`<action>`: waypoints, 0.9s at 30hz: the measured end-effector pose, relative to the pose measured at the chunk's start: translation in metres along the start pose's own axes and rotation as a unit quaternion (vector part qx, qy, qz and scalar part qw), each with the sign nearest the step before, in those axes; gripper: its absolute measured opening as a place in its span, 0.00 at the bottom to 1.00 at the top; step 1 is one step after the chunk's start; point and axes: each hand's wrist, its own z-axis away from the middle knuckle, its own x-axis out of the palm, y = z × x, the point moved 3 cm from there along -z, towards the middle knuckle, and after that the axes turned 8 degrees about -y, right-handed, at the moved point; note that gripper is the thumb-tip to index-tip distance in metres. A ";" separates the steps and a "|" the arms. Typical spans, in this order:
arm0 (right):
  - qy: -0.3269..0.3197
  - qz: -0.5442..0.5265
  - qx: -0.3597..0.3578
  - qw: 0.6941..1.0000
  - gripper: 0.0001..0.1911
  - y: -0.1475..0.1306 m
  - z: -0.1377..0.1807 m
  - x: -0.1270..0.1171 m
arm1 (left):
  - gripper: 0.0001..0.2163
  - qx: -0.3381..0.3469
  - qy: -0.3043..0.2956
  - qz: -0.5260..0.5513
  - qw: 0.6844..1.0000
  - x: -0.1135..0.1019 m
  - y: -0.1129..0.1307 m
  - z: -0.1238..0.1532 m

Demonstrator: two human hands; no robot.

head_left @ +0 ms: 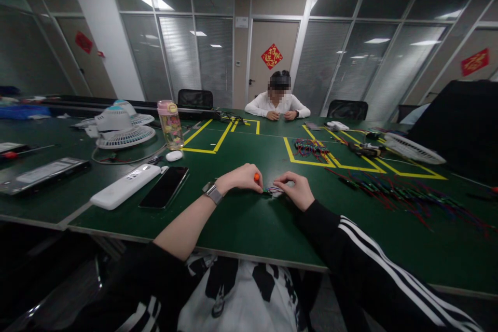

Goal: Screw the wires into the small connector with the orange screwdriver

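Over the green table, my left hand (245, 177), with a watch on its wrist, is closed, its fingertips at one end of a small green circuit board (267, 192). An orange rounded piece (257, 177) shows at those fingers; what it belongs to is hidden. Thin dark wires (277, 189) run from the board toward my right hand (298, 190). The right thumb and forefinger are pinched together on the wire ends. A small pale patch lies beneath the wires, too small to name.
Left of my hands lie a black phone (165, 187), a white power bank (125, 187), a bottle (170, 127) and a white fan (124, 129). To the right are wired boards (404, 194) and another wire bundle (311, 149) within yellow tape. A person (278, 101) sits opposite.
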 end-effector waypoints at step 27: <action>-0.094 0.129 -0.120 0.980 0.10 -0.012 -0.007 0.031 | 0.09 -0.043 0.098 -0.089 0.990 0.003 -0.016 -0.008</action>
